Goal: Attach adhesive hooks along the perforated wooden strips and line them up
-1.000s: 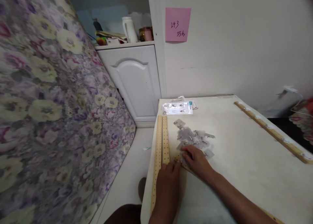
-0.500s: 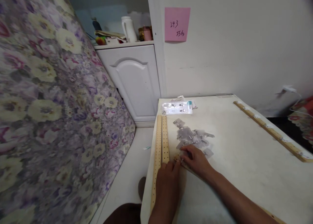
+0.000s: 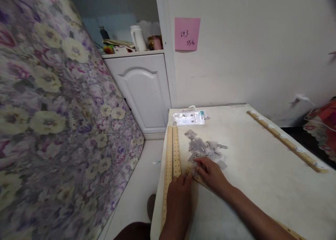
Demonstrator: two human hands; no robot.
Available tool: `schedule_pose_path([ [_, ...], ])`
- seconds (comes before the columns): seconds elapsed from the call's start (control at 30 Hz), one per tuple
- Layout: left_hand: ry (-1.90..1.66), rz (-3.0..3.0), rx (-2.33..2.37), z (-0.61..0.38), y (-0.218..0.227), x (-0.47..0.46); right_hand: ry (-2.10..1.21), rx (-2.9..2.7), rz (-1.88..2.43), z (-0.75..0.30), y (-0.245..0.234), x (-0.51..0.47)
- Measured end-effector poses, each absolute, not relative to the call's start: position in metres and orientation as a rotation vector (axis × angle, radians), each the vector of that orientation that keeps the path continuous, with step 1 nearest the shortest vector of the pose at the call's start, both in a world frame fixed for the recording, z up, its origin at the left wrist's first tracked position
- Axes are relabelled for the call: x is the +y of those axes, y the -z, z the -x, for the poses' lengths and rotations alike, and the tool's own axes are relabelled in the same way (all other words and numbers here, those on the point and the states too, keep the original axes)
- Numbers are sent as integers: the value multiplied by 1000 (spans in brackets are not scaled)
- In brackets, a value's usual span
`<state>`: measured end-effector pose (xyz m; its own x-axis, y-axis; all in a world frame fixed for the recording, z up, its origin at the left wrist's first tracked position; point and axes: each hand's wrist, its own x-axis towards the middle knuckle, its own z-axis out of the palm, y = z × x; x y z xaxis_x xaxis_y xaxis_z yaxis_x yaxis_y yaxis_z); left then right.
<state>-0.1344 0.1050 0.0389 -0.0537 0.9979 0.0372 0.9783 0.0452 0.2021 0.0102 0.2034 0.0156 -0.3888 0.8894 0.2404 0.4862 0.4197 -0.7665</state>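
Note:
My left hand (image 3: 180, 192) has its fingers curled against the end of a perforated wooden strip (image 3: 188, 170) lying on the white table. My right hand (image 3: 211, 173) is at the same end, thumb and fingers pinched close to the strip. Something small and shiny sits at the right fingertips, too blurred to name. Most of the strip is hidden under the right hand and forearm. Just beyond the right fingers lies a pile of small clear packets (image 3: 198, 145) with metal pieces in them. Two more perforated wooden strips (image 3: 176, 152) lie side by side left of the pile.
Clear blister packs (image 3: 189, 118) lie at the table's (image 3: 249, 198) far left corner. A wooden strip with white hooks (image 3: 286, 142) runs along the right edge. A floral curtain (image 3: 60, 128) hangs at left, beside a white cabinet (image 3: 143, 93). A pink note (image 3: 187, 34) is on the wall.
The camera view has tilted up slightly and shifted, so the scene sits a little lower and further left. Both hands stay at the strip's end with almost the same grip.

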Motion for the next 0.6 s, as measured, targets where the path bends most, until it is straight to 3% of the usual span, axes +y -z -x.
schedule_pose_path([
  [0.6, -521, -1841, 2063, 139, -56, 98, -671, -2220, 1457, -109, -29, 127],
])
